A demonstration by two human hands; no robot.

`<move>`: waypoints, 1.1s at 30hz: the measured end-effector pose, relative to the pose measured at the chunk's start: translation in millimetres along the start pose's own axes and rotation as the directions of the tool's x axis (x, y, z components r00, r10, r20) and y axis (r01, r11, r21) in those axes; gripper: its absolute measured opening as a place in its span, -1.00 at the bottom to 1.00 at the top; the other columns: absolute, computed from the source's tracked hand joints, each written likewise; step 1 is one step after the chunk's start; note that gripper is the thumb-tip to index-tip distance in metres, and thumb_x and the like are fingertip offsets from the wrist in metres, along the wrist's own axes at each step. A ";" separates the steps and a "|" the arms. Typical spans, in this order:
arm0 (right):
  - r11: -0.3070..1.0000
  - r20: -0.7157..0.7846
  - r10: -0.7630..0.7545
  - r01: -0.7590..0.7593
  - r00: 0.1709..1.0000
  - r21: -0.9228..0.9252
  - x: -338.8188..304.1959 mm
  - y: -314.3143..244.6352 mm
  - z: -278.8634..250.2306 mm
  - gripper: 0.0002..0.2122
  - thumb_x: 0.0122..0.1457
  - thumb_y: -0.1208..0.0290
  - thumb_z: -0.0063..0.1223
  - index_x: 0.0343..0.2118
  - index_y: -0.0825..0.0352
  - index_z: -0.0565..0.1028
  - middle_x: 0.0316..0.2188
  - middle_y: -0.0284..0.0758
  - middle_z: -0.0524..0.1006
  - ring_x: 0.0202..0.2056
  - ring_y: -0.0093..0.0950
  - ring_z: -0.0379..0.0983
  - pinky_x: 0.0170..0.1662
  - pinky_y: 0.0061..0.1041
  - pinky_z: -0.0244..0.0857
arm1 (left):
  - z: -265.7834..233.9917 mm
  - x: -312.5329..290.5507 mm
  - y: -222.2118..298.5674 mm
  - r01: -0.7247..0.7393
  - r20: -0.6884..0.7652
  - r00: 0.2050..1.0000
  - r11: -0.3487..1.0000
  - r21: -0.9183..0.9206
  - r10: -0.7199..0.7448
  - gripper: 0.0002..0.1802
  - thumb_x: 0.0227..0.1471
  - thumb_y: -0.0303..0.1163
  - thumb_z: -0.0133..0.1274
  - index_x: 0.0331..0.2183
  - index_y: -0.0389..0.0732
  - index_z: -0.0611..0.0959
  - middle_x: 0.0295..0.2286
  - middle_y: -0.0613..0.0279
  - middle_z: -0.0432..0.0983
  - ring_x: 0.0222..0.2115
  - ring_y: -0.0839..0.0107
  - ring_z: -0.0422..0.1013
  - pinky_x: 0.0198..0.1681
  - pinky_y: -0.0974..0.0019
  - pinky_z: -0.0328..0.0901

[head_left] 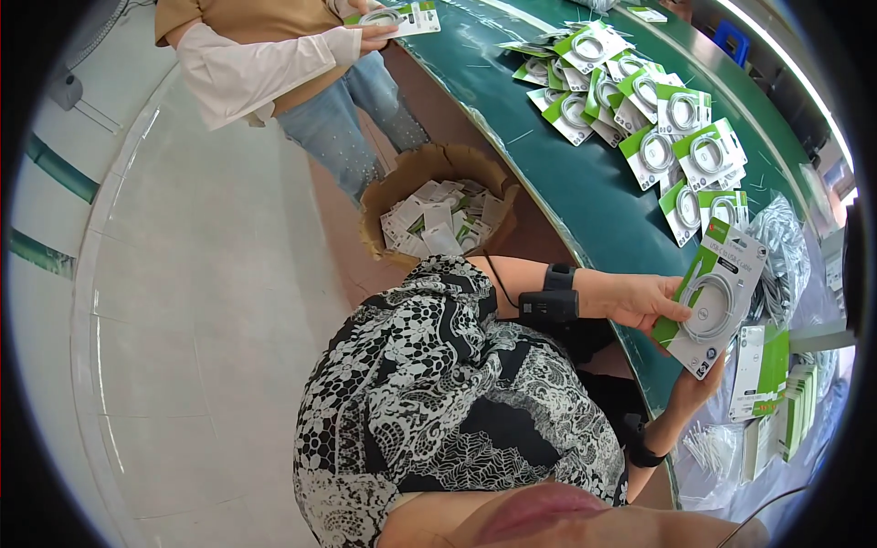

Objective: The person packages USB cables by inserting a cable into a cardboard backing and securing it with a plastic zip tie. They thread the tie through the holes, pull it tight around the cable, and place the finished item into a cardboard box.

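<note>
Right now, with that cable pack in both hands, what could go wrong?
The cable pack might bend or slip, since the left hand and right hand hold it near its edges. The heaped packs overlap on the green table, so a bump could slide some. A dropped pack could perhaps fall into the open carton beside the table.

The long, flat table (pixel 585 201) is dark green. Above it is a flat card pack (pixel 708 297), white and bright green, with a round coil of pale grey cable (pixel 730 308). On the table is a heap of small card packs (pixel 639 100), green and white too. Beside the table are a black shirt with white flowers and lace shapes (pixel 457 384), a brown cardboard box (pixel 489 164), and light blue jeans with white dots (pixel 338 119).
</note>
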State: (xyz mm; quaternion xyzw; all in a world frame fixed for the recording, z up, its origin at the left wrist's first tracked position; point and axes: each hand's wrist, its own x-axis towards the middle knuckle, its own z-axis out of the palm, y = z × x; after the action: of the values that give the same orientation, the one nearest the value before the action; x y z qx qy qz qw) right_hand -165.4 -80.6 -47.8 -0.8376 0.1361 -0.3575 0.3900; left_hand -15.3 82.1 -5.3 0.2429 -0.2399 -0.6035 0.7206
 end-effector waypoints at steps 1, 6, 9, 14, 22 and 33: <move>1.000 0.005 0.014 -0.014 1.000 -0.002 0.6 -1.1 2.0 -0.62 0.06 0.62 0.05 0.00 0.44 0.40 -0.22 -0.16 0.56 -0.22 -0.43 0.48 -0.16 -0.48 0.32 | -0.9 -0.3 0.1 -0.030 -0.018 0.999 0.999 -0.013 0.030 -0.45 0.15 -0.37 0.00 0.13 0.01 0.18 -0.03 0.18 0.37 -0.06 0.15 0.41 -0.21 -0.03 0.48; 0.998 -0.014 0.059 -0.059 0.998 0.019 4.4 -12.3 14.6 -0.63 0.05 0.62 0.08 -0.02 0.43 0.42 -0.31 -0.22 0.58 -0.28 -0.52 0.49 -0.20 -0.52 0.33 | -0.8 -9.8 7.5 -0.132 -0.090 0.987 0.991 0.003 0.132 -0.39 0.10 -0.34 0.08 0.12 0.02 0.19 -0.03 0.20 0.38 -0.08 0.15 0.43 -0.23 -0.02 0.48; 0.999 -0.023 0.049 -0.049 0.999 0.006 7.1 -8.8 17.7 -0.63 0.05 0.63 0.08 -0.02 0.43 0.42 -0.29 -0.24 0.58 -0.27 -0.54 0.47 -0.20 -0.53 0.33 | -2.3 -13.0 10.9 -0.134 -0.067 0.989 0.991 -0.021 0.132 -0.38 0.08 -0.33 0.10 0.12 0.02 0.19 -0.03 0.20 0.38 -0.08 0.17 0.43 -0.23 0.00 0.49; 0.998 0.025 0.054 -0.055 0.998 0.035 12.4 -18.1 23.2 -0.64 0.04 0.66 0.06 -0.03 0.43 0.42 -0.26 -0.27 0.56 -0.24 -0.55 0.45 -0.18 -0.56 0.31 | -9.2 -17.6 14.6 -0.154 -0.074 0.985 0.988 0.028 0.155 -0.37 0.08 -0.33 0.10 0.12 0.01 0.19 -0.04 0.21 0.38 -0.09 0.20 0.44 -0.25 0.03 0.49; 0.994 0.091 0.046 -0.056 0.995 0.099 34.8 -41.3 56.8 -0.64 0.05 0.68 0.02 -0.02 0.44 0.40 -0.24 -0.29 0.54 -0.21 -0.54 0.44 -0.12 -0.59 0.28 | -26.8 -35.7 37.0 -0.203 -0.122 0.971 0.978 0.038 0.206 -0.41 0.13 -0.37 0.04 0.13 -0.04 0.17 -0.03 0.23 0.35 -0.07 0.29 0.41 -0.19 0.11 0.48; 0.989 0.193 -0.115 0.094 0.974 0.117 85.2 -68.6 113.3 -0.74 0.18 0.61 -0.07 -0.06 0.44 0.42 -0.11 -0.28 0.45 -0.09 -0.49 0.39 0.01 -0.57 0.22 | -64.8 -71.1 77.6 -0.467 -0.396 0.782 0.873 0.138 0.481 -0.46 0.10 -0.43 0.06 0.08 -0.08 0.24 -0.13 0.23 0.43 -0.19 0.31 0.47 -0.28 0.17 0.51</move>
State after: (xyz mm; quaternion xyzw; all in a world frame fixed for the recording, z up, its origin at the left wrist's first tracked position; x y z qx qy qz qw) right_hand -28.7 -15.6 -4.2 -0.8531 0.0327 -0.2986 0.4267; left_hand 73.4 168.0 -9.0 0.3097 -0.1429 -0.3329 0.8791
